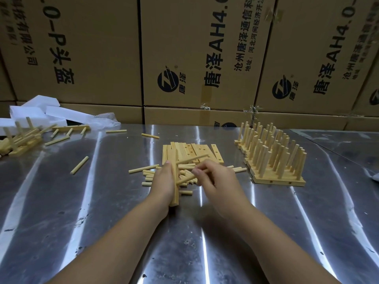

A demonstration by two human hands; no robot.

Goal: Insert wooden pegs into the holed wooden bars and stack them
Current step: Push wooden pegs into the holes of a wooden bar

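Mid-insertion: left grip [164, 181] clamped on holed bar [175, 191], on edge on surface [102, 201], seated peg [193, 158] up top; right grip [213, 178] pinches next peg [187, 178] at bar face. Next I'd line tip to free hole, push straight

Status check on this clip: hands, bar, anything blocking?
Left hand grips holed bar on edge. Right hand pinches peg against it; upper peg looks already seated. Loose pegs lie beneath, nothing blocking.
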